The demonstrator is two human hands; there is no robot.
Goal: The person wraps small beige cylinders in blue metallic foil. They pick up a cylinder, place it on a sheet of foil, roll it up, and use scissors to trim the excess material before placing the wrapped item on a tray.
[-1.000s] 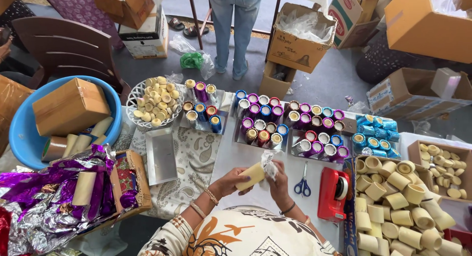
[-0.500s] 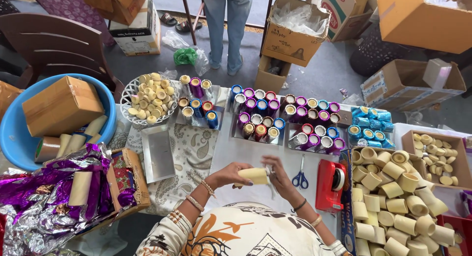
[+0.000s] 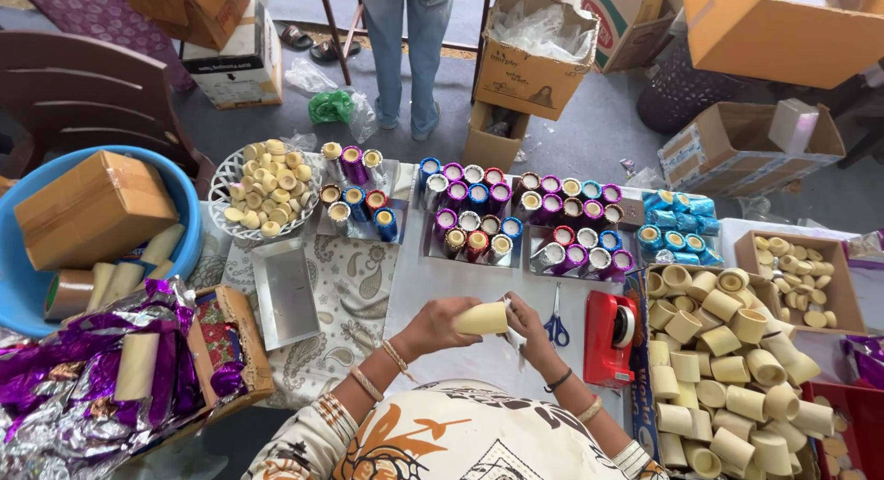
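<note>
Both hands are gripping one cream tube: left hand fingers clamped around it, right hand pinching its end, near blue scissors.

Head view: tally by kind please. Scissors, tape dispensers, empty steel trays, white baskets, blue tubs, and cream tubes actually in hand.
Scissors: 1
Red tape dispenser: 1
Empty steel tray: 1
White basket: 1
Blue tub: 1
Cream tube held by the left hand: 1
Total: 6
</note>
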